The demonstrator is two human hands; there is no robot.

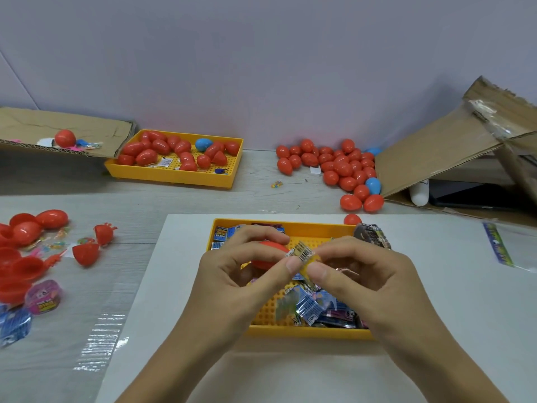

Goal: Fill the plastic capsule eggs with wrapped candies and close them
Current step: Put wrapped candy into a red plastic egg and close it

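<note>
My left hand [244,266] grips a red capsule egg half [268,254] over the near yellow tray [305,333]. My right hand [357,271] pinches a small wrapped candy [302,253] with a barcode at the egg's open rim. My left thumb touches the candy too. The tray holds several wrapped candies [313,308], mostly blue and silver. Whether anything lies inside the egg half is hidden by my fingers.
A far yellow tray [180,177] holds red eggs and one blue egg. A heap of closed red eggs [343,167] lies at the back right beside a cardboard box [436,152]. Open red egg halves [23,257] and candy packets lie at the left. A cardboard flap [64,123] sits at the back left.
</note>
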